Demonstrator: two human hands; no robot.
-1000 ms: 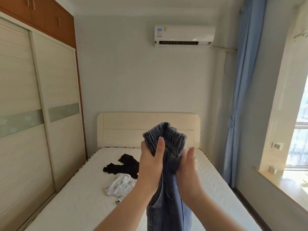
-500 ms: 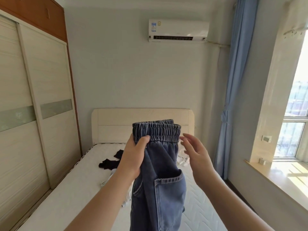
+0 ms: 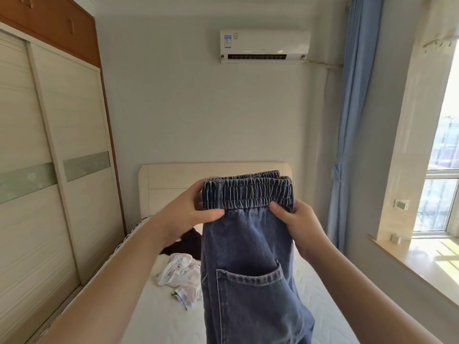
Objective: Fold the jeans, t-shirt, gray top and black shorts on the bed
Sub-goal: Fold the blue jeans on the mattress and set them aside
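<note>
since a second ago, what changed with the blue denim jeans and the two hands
The right hand, which had let go, pinches the blue denim jeans at the elastic waistband again, now spread wide between both hands. The left hand kept its grip. The dark and white garments stayed crumpled on the bed.

a big closet stands on the left. an air cooler hangs on the pale wall. sun shines through the window by a blue curtain.
</note>
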